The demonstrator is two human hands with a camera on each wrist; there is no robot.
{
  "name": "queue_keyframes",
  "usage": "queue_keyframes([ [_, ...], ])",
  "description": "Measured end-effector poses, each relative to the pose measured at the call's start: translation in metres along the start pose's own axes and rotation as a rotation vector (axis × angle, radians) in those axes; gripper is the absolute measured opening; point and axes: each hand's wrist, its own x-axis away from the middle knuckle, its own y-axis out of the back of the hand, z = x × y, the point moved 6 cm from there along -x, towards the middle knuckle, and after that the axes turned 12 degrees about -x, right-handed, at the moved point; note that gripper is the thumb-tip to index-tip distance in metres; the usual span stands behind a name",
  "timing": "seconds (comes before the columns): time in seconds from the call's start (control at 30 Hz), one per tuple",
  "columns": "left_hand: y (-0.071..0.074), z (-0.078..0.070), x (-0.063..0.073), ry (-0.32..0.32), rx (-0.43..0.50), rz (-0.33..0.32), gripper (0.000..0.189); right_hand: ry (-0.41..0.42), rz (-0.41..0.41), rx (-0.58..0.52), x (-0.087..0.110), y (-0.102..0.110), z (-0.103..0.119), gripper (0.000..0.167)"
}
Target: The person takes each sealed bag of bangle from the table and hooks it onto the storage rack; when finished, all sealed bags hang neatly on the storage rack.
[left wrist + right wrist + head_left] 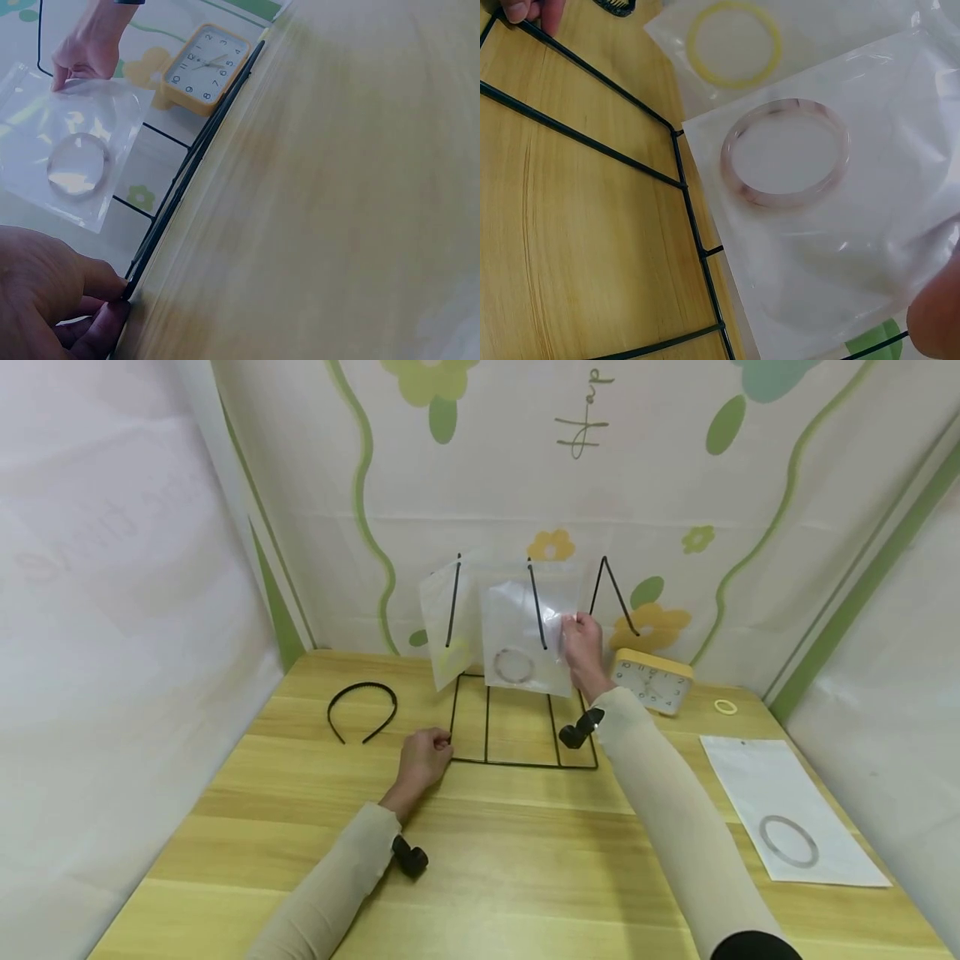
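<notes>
A black wire rack (525, 765) stands on the table, with prongs rising at its back. At its front left corner, my left hand (424, 758) pinches the wire between thumb and fingers. My right hand (585, 647) grips the right edge of a see-through bag (510, 618), which hangs at the middle prong. Inside that bag shows a pale pinkish bangle (784, 200). Another bag (437, 610), holding a yellow bangle (731, 80), hangs on the left prong. The right prong (621, 596) carries no bag.
Left of the rack lies a black headband (363, 685). A yellow-framed clock (651, 679) stands just right of the rack, with a small yellow ring (725, 707) beyond it. Nearer on the right lies a white bag (742, 777) with a greyish bangle (789, 860). Printed cloth walls surround the table.
</notes>
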Motion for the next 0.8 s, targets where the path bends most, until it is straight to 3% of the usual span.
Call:
queue_keyframes([
  [0.27,-0.002,-0.002,0.001,0.01,0.007,0.019,0.021,0.09,0.059,0.144,0.005,0.013,-0.007,0.046],
  [0.5,-0.005,-0.003,0.001,0.01,0.01,0.029,0.021,0.227,0.045,0.26,0.02,0.037,-0.01,0.036],
  [0.63,-0.006,-0.005,0.001,-0.006,0.016,0.031,0.021,0.281,0.04,0.332,0.035,0.065,-0.006,0.033],
  [0.8,-0.006,-0.005,0.0,0.004,0.018,0.044,0.022,0.315,0.074,0.434,0.058,0.12,-0.007,0.037],
])
